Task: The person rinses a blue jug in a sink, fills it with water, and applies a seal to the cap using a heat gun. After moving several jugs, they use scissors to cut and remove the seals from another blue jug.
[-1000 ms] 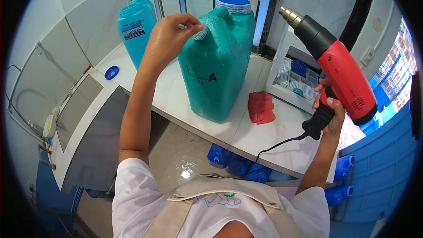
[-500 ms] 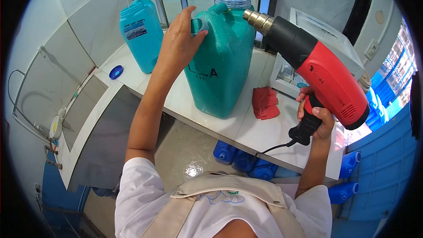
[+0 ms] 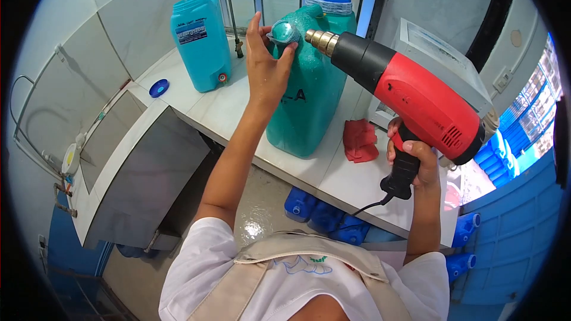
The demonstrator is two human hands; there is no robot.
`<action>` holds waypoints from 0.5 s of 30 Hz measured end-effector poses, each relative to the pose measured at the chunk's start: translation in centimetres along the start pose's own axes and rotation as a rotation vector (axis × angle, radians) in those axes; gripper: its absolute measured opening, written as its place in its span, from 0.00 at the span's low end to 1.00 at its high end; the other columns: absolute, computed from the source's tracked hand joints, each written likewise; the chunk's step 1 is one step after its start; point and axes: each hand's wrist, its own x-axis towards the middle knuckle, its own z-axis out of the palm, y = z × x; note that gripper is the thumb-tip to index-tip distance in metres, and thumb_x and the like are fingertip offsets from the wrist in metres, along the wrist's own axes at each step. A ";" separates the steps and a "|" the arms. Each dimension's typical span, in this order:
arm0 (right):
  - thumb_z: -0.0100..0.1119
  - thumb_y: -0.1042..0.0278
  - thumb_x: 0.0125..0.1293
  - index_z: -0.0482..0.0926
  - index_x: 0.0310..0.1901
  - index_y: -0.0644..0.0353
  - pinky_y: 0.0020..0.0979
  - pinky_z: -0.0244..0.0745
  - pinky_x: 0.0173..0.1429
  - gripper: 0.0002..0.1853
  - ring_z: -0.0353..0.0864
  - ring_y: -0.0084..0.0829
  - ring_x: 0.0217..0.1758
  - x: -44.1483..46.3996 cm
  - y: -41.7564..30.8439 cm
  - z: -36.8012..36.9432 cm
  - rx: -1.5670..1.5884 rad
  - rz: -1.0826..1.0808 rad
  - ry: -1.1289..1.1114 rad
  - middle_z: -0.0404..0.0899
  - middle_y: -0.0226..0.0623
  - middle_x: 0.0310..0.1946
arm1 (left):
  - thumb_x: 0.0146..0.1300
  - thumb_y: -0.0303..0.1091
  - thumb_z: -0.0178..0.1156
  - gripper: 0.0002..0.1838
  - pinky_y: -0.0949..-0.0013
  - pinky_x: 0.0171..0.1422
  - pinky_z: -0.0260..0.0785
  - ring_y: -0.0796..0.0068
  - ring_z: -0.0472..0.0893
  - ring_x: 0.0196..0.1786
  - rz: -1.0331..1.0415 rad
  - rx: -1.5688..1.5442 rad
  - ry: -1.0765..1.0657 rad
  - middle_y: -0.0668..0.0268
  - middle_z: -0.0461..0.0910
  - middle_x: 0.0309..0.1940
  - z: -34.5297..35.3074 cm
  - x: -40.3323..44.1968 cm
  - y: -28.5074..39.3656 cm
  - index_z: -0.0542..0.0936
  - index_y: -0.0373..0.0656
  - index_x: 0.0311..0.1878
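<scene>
A large green water jug (image 3: 306, 122) stands upright on the white tiled counter, with water drops on its upper side. My left hand (image 3: 267, 68) has its thumb and fingers around a clear plastic seal (image 3: 285, 32) on the jug's small spout. My right hand (image 3: 421, 163) is wrapped around the black handle of a red and black heat gun (image 3: 419, 92). The gun's metal nozzle (image 3: 322, 41) points left toward the sealed spout, a short way from it. A blue cap (image 3: 328, 2) with a clear band tops the jug.
A light-blue jug (image 3: 202, 44) without a lid stands at the back left, near a loose blue cap (image 3: 159, 88). A red cloth (image 3: 360, 141) lies right of the green jug. Blue containers (image 3: 324, 217) sit under the counter (image 3: 297, 169). The gun's cord hangs over its front edge.
The heat gun has moved left, bringing its nozzle closer to the spout. My left hand has shifted right in view and now has its fingers around the spout's plastic seal.
</scene>
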 end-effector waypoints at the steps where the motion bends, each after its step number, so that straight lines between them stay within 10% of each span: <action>1: 0.55 0.70 0.46 0.68 0.48 0.70 0.28 0.73 0.26 0.25 0.75 0.30 0.24 0.1 0.0 -0.1 0.053 0.008 -0.012 0.72 0.45 0.36 | 0.51 0.23 0.64 0.40 0.68 0.53 0.68 0.68 0.74 0.48 -0.008 0.004 0.021 0.56 0.70 0.47 0.1 -0.1 0.2 0.53 0.39 0.66; 15: 0.56 0.68 0.45 0.69 0.46 0.71 0.27 0.72 0.25 0.24 0.75 0.28 0.23 -0.2 -1.7 3.9 -0.181 -0.009 0.030 0.71 0.44 0.34 | 0.47 0.16 0.41 0.43 0.61 0.67 0.54 0.56 0.68 0.60 -0.184 -0.286 0.121 0.48 0.58 0.58 0.0 -1.5 1.4 0.38 0.45 0.68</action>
